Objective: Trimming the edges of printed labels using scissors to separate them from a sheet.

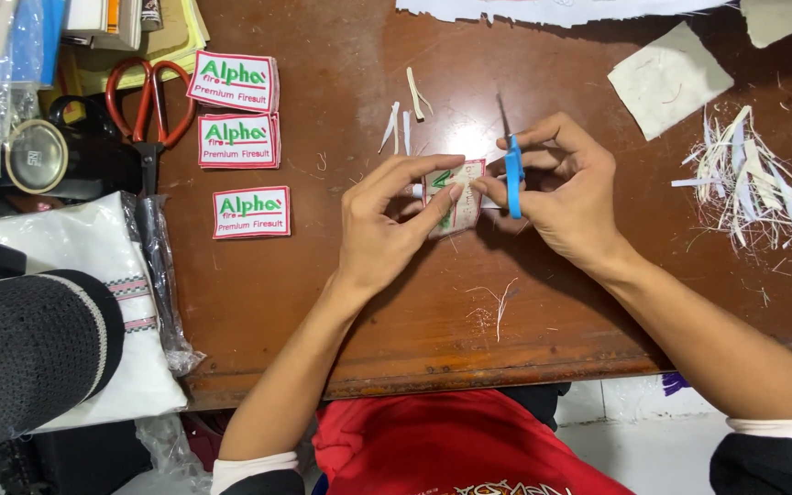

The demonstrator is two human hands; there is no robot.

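Head view: left hand [379,225] pinches a patch [457,194] just left of blue snips [513,174] gripped by the right hand [556,188]. Patch looks light, floppy; best held near its edge.

Only 1 view was given, from a camera on the person's head. It looked almost straight down, close above a brown wooden table [341,302] that filled most of the frame. Both forearms entered from the bottom edge, and the table's near edge crossed the lower part of the frame.
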